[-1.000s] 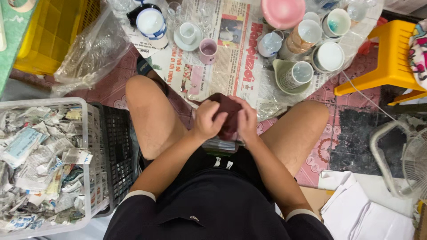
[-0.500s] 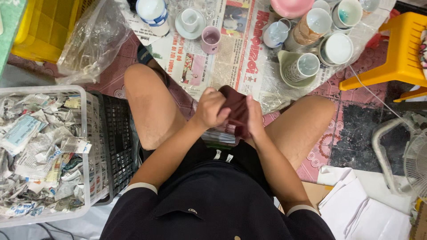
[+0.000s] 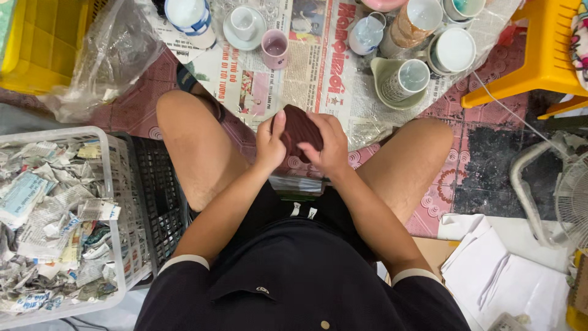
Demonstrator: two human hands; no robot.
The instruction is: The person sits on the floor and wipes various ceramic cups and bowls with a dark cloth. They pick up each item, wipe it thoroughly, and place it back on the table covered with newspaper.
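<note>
I sit with my knees apart and hold a dark reddish-brown rounded object [image 3: 300, 129] between both hands, just above the floor in front of me. My left hand [image 3: 270, 144] presses against its left side with the thumb up. My right hand [image 3: 329, 146] wraps its right side, fingers curled over the front. Beyond the object lies a spread newspaper [image 3: 312, 67] with cups on it: a small pink cup [image 3: 275, 48], a white cup on a saucer [image 3: 244, 26] and a pale green cup [image 3: 401, 78].
A white basket of crumpled newspaper [image 3: 58, 214] stands at my left, beside a black crate [image 3: 158, 196]. A yellow crate [image 3: 37, 43] and clear plastic bag [image 3: 104, 58] lie far left. A yellow stool [image 3: 539, 55], a fan [image 3: 569, 196] and white paper sheets [image 3: 496, 270] are on the right.
My hands have turned the dark object between them and shifted slightly; the view has tilted a little, bringing the cups nearer the top edge.
</note>
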